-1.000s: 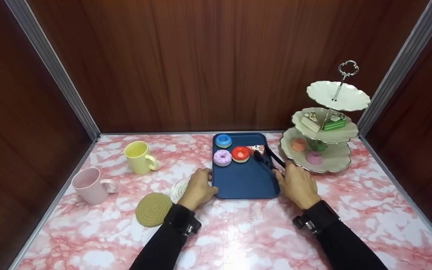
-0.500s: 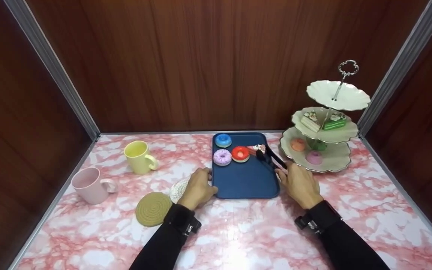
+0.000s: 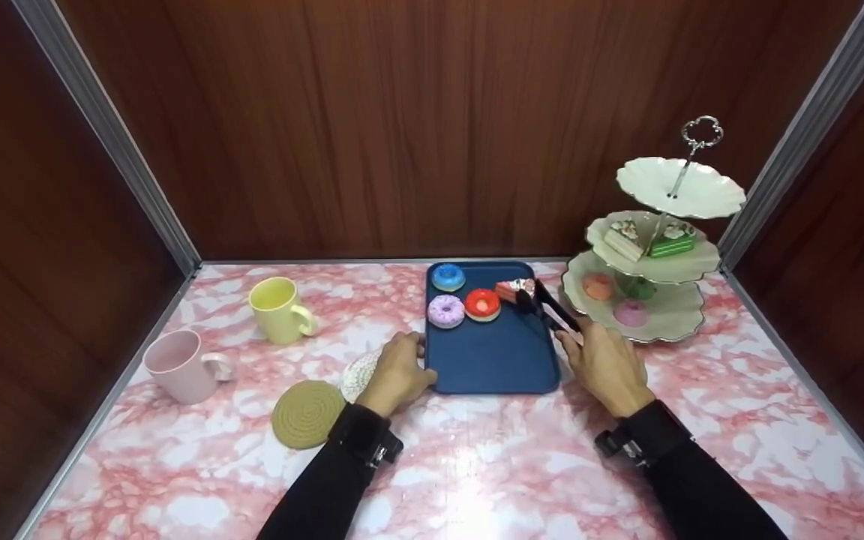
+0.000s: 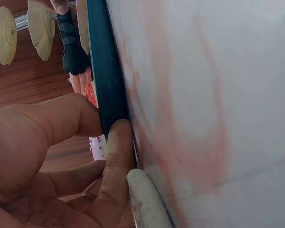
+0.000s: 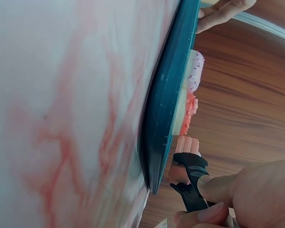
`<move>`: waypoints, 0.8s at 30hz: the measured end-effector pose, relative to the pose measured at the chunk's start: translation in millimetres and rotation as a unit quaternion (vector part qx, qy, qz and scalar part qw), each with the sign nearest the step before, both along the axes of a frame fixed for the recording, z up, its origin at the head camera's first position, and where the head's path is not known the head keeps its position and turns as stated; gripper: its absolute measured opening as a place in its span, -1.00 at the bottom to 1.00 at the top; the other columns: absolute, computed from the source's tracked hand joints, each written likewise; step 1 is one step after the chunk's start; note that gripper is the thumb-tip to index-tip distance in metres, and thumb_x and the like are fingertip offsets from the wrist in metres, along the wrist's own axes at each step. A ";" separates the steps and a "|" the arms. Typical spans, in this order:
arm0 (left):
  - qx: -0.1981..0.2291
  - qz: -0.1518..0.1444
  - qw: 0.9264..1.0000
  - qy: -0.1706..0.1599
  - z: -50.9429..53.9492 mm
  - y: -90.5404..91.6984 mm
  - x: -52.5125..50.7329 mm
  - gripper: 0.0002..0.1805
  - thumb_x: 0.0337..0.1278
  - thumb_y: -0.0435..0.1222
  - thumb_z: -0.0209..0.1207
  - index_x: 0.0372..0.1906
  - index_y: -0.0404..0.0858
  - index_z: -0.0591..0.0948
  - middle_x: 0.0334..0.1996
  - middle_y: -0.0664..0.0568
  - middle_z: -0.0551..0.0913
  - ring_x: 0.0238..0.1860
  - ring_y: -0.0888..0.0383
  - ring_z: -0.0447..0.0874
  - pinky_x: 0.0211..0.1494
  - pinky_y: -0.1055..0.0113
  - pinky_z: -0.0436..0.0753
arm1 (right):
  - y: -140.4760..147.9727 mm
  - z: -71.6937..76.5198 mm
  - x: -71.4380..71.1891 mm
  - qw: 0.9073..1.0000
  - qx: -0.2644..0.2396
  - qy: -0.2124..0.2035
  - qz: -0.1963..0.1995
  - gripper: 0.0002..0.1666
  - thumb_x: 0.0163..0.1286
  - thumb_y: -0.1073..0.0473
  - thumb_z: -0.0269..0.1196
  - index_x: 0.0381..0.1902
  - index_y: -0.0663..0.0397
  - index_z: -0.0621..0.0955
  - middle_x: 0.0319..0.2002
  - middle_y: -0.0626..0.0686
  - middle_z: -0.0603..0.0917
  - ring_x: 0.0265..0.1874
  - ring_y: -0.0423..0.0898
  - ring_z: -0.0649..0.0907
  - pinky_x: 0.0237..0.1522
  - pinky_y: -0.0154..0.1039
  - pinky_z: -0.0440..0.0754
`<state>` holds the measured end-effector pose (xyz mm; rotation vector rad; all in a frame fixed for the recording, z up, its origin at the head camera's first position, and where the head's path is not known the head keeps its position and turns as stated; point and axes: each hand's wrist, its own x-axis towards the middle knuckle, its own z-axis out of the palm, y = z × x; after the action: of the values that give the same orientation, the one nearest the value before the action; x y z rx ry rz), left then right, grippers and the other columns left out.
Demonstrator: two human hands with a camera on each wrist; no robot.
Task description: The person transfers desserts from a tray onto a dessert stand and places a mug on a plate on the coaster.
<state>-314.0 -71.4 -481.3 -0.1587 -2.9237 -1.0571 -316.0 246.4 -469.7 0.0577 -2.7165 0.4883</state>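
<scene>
My left hand [image 3: 400, 373] pinches the left rim of the blue tray [image 3: 492, 367], with thumb and a finger at the edge in the left wrist view. My right hand [image 3: 606, 367] holds black tongs [image 3: 558, 309] over the tray's right side. Their two tips stand apart beside a pink cake slice [image 3: 508, 289]; whether they touch it I cannot tell. Left of that slice on the tray lie a red donut [image 3: 482, 305], a purple donut [image 3: 446, 311] and a blue donut [image 3: 448, 277]. In the right wrist view, fingers curl round the tongs [image 5: 192, 187].
A three-tier stand [image 3: 661, 315] at back right bears a white cake slice [image 3: 622, 241], a green cake slice [image 3: 672, 241] and small round sweets. Left are a yellow mug [image 3: 276, 311], a pink mug [image 3: 181, 367], a tan coaster [image 3: 308, 415] and a white coaster [image 3: 358, 375], partly hidden.
My right hand and the tongs have shifted slightly right, and the tongs' tips cover less of the pink cake slice. The left hand keeps its hold on the tray.
</scene>
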 end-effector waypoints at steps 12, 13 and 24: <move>-0.010 0.001 1.000 0.002 -0.8 -0.1 -0.8 -0.32 -0.35 -0.30 0.28 0.12 -0.27 0.48 -0.17 -0.03 0.52 -0.20 0.14 0.45 -0.04 0.29 0.49 | 1.8 8.1 6.2 1.000 -0.009 -0.002 -0.004 -0.61 0.24 -0.31 0.08 -0.32 -0.17 0.55 -0.54 0.06 0.62 -0.58 0.10 0.62 -0.75 -0.05 0.30; -0.010 0.001 1.000 0.004 -1.1 -0.4 -0.7 -0.32 -0.35 -0.31 0.28 0.12 -0.27 0.48 -0.17 -0.03 0.52 -0.20 0.14 0.45 -0.04 0.29 0.49 | 2.0 9.0 7.1 1.000 -0.008 -0.001 -0.004 -0.60 0.24 -0.31 0.07 -0.31 -0.16 0.55 -0.53 0.08 0.63 -0.56 0.12 0.63 -0.74 -0.03 0.31; -0.005 0.002 1.000 -0.005 -1.0 -0.2 -1.3 -0.29 -0.35 -0.31 0.29 0.15 -0.25 0.46 -0.17 -0.01 0.51 -0.19 0.14 0.46 -0.04 0.30 0.50 | 5.6 21.6 16.1 1.000 -0.010 0.023 0.010 -0.58 0.25 -0.31 0.05 -0.25 -0.14 0.54 -0.66 0.03 0.52 -0.62 0.08 0.61 -0.75 -0.08 0.31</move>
<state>-315.3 -71.6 -482.3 -0.1491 -2.9366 -1.0474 -299.9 252.0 -448.1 0.0883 -2.6689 0.5134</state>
